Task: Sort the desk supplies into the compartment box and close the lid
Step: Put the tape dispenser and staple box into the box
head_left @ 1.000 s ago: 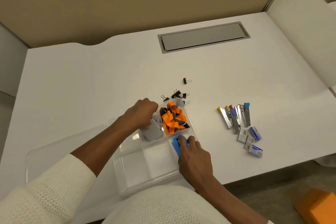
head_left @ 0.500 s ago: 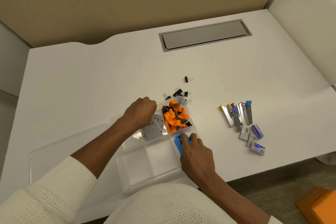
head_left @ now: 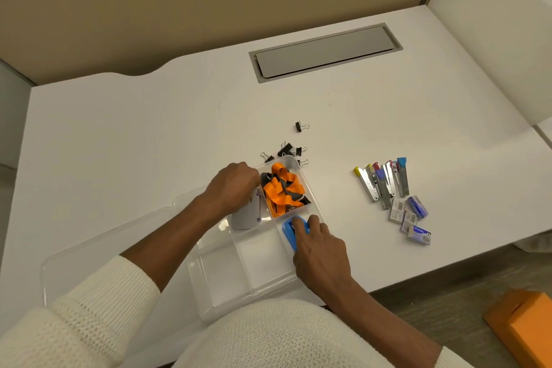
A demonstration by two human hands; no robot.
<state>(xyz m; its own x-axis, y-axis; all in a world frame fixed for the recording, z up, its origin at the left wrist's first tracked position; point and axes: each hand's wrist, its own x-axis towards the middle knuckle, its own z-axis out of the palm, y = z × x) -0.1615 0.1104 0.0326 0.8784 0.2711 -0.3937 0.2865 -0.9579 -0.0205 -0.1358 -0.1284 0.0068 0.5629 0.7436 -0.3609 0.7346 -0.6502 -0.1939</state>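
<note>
A clear compartment box (head_left: 227,275) sits at the desk's near edge, its clear lid (head_left: 89,251) lying open to the left. Orange and grey lanyards (head_left: 282,188) fill the far right compartment. My left hand (head_left: 233,185) is curled over grey cards (head_left: 246,212) in the far middle compartment. My right hand (head_left: 319,251) presses a blue item (head_left: 289,231) into the right compartment. Black binder clips (head_left: 286,151) lie just behind the box, one clip (head_left: 300,126) farther back. Small staplers (head_left: 383,181) and staple boxes (head_left: 409,216) lie to the right.
A grey cable hatch (head_left: 325,51) is set into the white desk (head_left: 149,134) at the back. A white panel (head_left: 490,39) rises at the right edge. An orange object (head_left: 525,329) lies on the floor at lower right.
Both hands have stayed in the box, with only slight finger shifts over the cards and the blue item. The view has drifted a little.
</note>
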